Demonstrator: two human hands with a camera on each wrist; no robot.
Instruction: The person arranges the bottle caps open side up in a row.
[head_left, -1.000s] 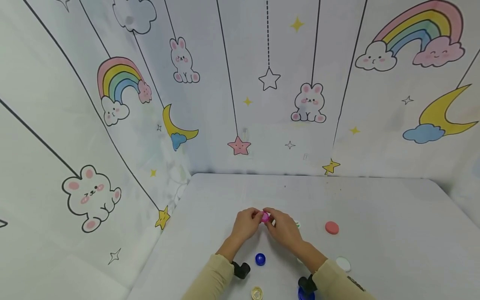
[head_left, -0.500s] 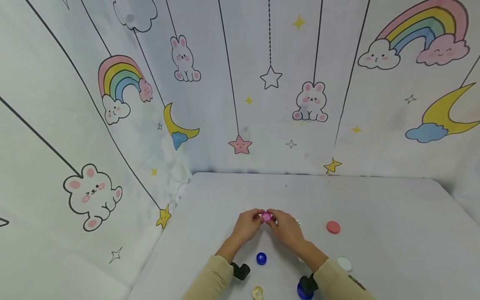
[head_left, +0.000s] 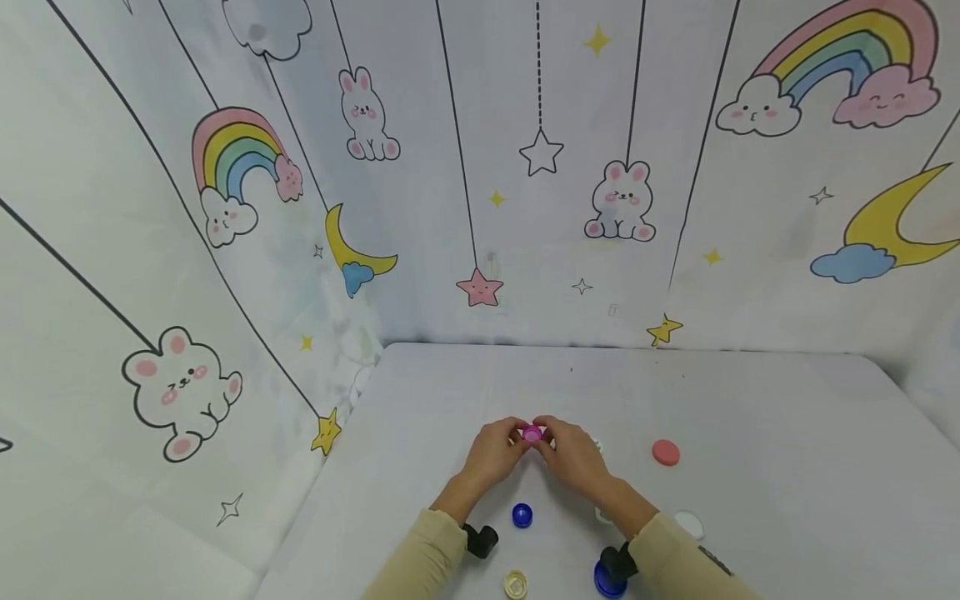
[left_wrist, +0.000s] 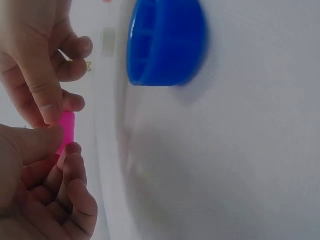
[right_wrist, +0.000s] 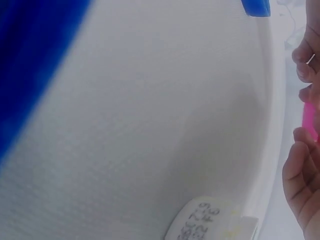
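Note:
A small pink bottle cap (head_left: 532, 433) is held up over the middle of the table between both hands. My left hand (head_left: 491, 454) pinches its left side with thumb and fingertips. On the opposite side, the thumb and fingers of my right hand (head_left: 573, 458) grip it too. In the left wrist view the pink cap (left_wrist: 68, 131) shows edge-on, partly covered by fingers. Only a sliver of the pink cap (right_wrist: 309, 119) appears at the right wrist view's edge. Closest below the hands lies a blue bottle cap (head_left: 522, 515), hollow side up.
A pale yellow cap (head_left: 515, 585) and a larger blue cap (head_left: 610, 579) lie near the front. To the right are a red disc (head_left: 665, 452) and a white disc (head_left: 688, 525). A white lid with printed characters (right_wrist: 200, 222) is partly hidden under the right forearm in the head view.
The pink cap has turned between the fingers, so its round face shows more than one second ago. Both hands stay in nearly the same place and keep their grip.

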